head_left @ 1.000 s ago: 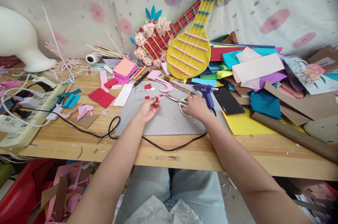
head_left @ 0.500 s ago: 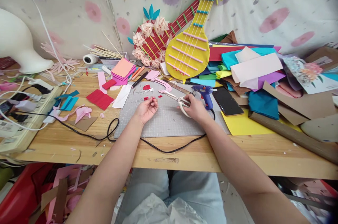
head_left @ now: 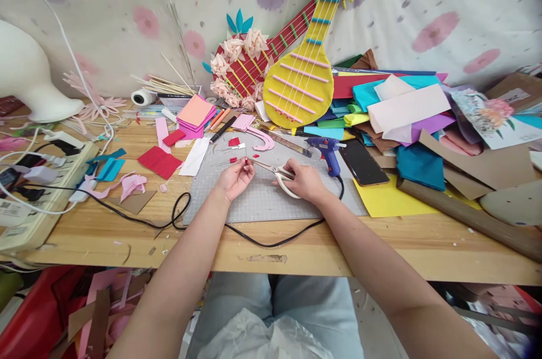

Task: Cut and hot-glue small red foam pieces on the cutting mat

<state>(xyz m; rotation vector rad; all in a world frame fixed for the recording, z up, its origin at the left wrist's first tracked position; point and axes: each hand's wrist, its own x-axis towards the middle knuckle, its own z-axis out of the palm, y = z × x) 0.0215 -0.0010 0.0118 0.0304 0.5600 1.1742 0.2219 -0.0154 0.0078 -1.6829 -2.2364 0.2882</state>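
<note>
A pale fabric backdrop printed with pink and purple flowers hangs behind a light wooden worktable with a scuffed front edge. Soft, even daylight fills the scene. Beneath the table, a red plastic bin sits among pink and brown paper scraps.

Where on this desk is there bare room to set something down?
Bare wood runs along the near edge of the table, right of the black cable. The near strip of the grey cutting mat, below the left hand and right hand, is free. Crowded: the paper pile and power strip.
</note>
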